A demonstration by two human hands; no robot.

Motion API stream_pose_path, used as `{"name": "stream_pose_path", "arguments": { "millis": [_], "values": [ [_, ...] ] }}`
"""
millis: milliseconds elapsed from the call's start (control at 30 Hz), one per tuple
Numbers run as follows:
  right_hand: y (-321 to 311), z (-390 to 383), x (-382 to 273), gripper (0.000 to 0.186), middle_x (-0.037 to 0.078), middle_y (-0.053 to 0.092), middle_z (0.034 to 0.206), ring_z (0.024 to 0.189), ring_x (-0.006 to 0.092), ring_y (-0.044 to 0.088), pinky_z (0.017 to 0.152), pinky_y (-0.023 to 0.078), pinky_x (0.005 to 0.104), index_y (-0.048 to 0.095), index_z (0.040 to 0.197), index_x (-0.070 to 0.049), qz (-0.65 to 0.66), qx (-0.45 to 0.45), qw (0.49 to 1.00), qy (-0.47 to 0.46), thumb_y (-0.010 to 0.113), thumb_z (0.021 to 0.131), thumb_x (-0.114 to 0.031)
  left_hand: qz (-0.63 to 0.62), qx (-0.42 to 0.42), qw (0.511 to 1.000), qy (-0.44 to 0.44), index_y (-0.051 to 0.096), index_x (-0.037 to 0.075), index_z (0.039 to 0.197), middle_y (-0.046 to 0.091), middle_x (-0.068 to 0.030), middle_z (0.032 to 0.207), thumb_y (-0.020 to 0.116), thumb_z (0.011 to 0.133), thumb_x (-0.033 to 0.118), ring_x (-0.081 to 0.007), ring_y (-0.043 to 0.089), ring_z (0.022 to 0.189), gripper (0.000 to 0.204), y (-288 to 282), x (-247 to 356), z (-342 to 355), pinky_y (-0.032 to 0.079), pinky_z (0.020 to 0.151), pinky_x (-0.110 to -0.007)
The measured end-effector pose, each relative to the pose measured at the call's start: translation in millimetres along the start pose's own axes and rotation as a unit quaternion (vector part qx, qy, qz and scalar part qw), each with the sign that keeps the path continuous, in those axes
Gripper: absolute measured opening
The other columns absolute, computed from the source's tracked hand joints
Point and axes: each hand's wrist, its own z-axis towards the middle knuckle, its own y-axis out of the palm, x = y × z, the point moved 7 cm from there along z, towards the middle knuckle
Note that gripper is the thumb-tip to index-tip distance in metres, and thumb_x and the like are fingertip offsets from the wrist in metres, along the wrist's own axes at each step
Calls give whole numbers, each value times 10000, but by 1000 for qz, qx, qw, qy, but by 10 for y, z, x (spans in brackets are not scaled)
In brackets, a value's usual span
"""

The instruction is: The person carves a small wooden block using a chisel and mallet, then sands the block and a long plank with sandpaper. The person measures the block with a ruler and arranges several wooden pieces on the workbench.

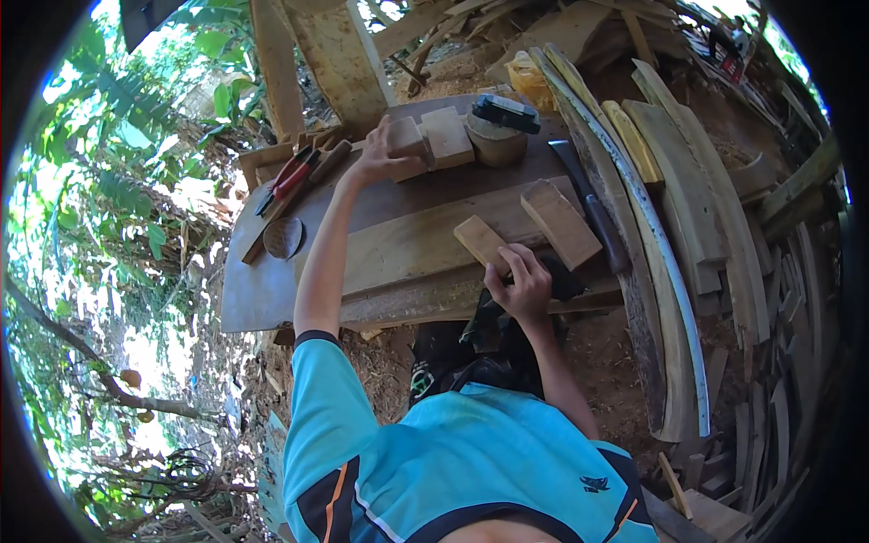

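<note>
On the far side of the workbench, my left hand (373, 163) is closed round the left end of a wooden block (409, 138), with fingers along its far side and the thumb at its near side. Another wooden block (448, 136) stands right beside that one. Closer to me, my right hand (525, 285) grips the near end of a smaller wooden block (478, 239) over a long plank (398, 240). A larger wooden block (559, 222) lies just right of it, partly on the plank.
Red-handled pliers (294, 176) and a round shallow piece (283, 238) lie at the bench's left. A dark device (505, 113) rests on a round container (495, 143). A dark-handled blade (593, 213) lies near long boards (625, 235) at the right.
</note>
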Motion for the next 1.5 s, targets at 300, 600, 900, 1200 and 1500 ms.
{"name": "stream_pose_path", "arguments": {
  "millis": [300, 600, 900, 1200, 1500],
  "values": [
    [-49, -30, 117, 268, 110, 599, 851, 712, 282, 620, 626, 506, 364, 595, 911, -44, -25, 0, 1000, 11, 639, 727, -233, 118, -118, 874, 457, 339, 158, 1350, 440, -100, 1301, 658, 640, 160, -250, 443, 1188, 778, 770, 2458, -574, 343, 999, -408],
    [-9, -54, 135, 272, 105, 597, 840, 694, 280, 616, 612, 498, 361, 602, 911, -51, -24, -3, 1000, -1, 644, 722, -241, 205, -39, 871, 445, 482, 126, 1202, 524, -96, 1123, 652, 540, 184, -268, 492, 1077, 686, 1048, 2616, -596, 405, 927, -394],
    [-45, -21, 93, 267, 105, 607, 865, 713, 271, 620, 632, 498, 358, 602, 897, -48, -43, -5, 999, 19, 637, 724, -249, -139, 351, 920, -101, 601, -29, 1021, 557, -236, 980, 685, 621, 352, -363, 521, 912, 558, -506, 171, -1022, 417, 824, -424],
    [-33, 3, 56, 267, 102, 605, 868, 724, 268, 621, 641, 500, 358, 596, 895, -52, -25, 0, 1000, 6, 636, 725, -254, 15, 242, 930, -277, 618, -54, 935, 560, -300, 1003, 679, 640, 528, -392, 546, 972, 655, -4, -708, -615, 426, 863, -412],
    [-7, 40, 153, 264, 96, 567, 877, 721, 283, 607, 632, 498, 360, 583, 884, -68, -20, -39, 997, 69, 663, 717, -256, -247, 290, 924, -40, 580, -47, 981, 595, -102, 699, 572, 874, 305, -211, 542, 616, 369, 219, 500, -1391, 449, 597, -327]
  ]
}}
